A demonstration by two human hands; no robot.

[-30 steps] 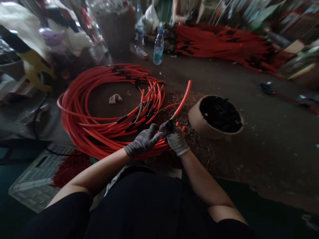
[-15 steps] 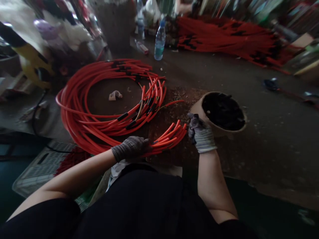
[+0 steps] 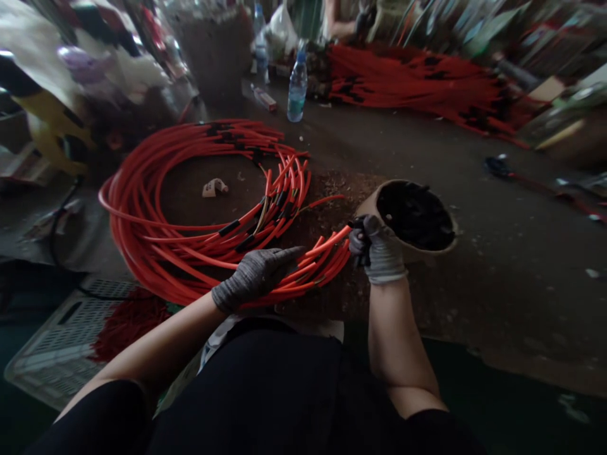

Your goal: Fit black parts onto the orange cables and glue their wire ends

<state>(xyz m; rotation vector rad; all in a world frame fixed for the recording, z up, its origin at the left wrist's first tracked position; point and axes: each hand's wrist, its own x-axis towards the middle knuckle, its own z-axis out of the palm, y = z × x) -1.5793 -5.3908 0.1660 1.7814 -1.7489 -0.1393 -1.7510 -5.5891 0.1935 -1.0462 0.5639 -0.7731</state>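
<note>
Orange-red tubes [image 3: 142, 253] lie in a large loose coil on the table, several with black sleeves on them. My left hand [image 3: 258, 273], in a grey knitted glove, grips the near bundle close to its cut ends, its forefinger stretched along the tubes. From there one tube end [image 3: 334, 236] reaches up to my right hand [image 3: 377, 249], also gloved. That hand is closed on small black sleeves [image 3: 363, 251], with one at the tube's tip; how far it sits over the tip is hidden by the fingers. Just behind, a tilted round tub [image 3: 372, 201] holds many black pieces.
A water bottle [image 3: 297, 91] and a small box [image 3: 264, 98] stand beyond the coil. Farther back lies a heap of red tubes [image 3: 408, 79], near another person's arm [image 3: 342, 28]. A yellow-and-black tool [image 3: 47, 126] is at left, above a white plastic crate [image 3: 52, 354].
One tube end has come up from the bundle to my right hand, where a black sleeve now meets it. My left hand's forefinger has stretched forward. The whole view has shifted slightly.
</note>
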